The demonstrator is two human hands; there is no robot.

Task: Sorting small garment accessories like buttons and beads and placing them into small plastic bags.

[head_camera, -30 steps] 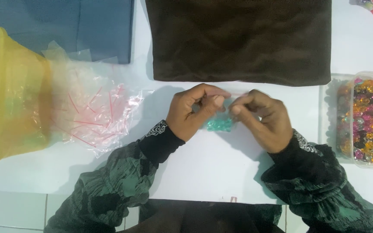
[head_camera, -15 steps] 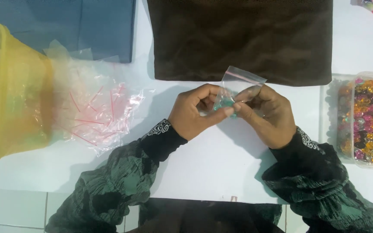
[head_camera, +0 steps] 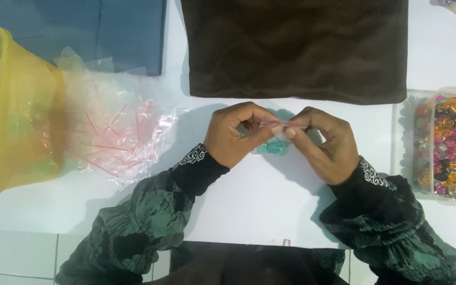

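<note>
Both hands, left hand [head_camera: 236, 134] and right hand [head_camera: 325, 145], meet knuckles-up over the bench [head_camera: 259, 206], fingertips pinched shut on a small clear bag [head_camera: 276, 138] of teal beads.

A white counter [head_camera: 259, 211] carries a dark brown cloth [head_camera: 294, 50] at the far edge, a blue cloth [head_camera: 88, 31] beside it, a yellow plastic tub [head_camera: 11, 111] at left, a heap of clear bags [head_camera: 114, 137] touching the tub, and a clear box of coloured beads [head_camera: 452, 145] at right.

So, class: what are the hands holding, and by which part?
Both hands, left and right, pinch a small clear bag of teal beads along its top edge.
</note>
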